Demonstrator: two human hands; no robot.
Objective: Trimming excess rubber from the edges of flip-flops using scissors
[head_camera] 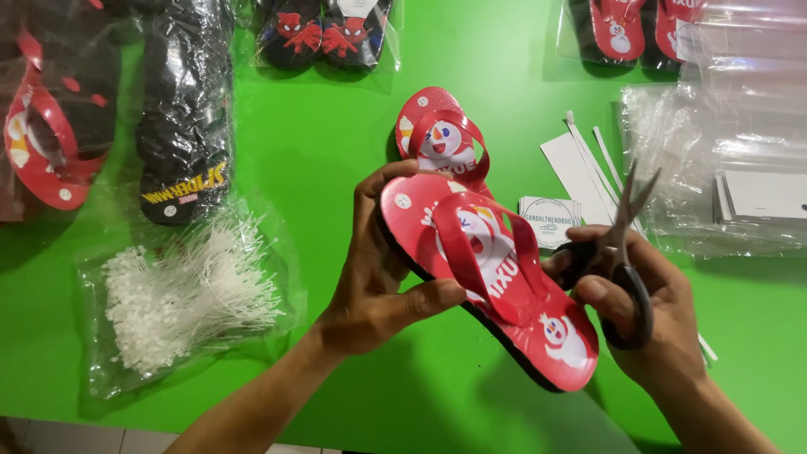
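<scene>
My left hand (378, 269) grips a red flip-flop sandal (504, 290) with a white cartoon figure and a black sole, holding it tilted above the green table (319, 151). My right hand (647, 311) holds black-handled scissors (626, 244), blades slightly apart and pointing up, right beside the sandal's strap. A matching red sandal (441, 139) lies flat on the table just behind the held one.
A clear bag of white plastic tag pins (181, 294) lies at left. Bagged sandals sit at far left (50, 126), a black pair (181, 109) beside them, more at the top (324, 34). White cards (551, 220), paper strips and clear plastic bags (731, 168) lie at right.
</scene>
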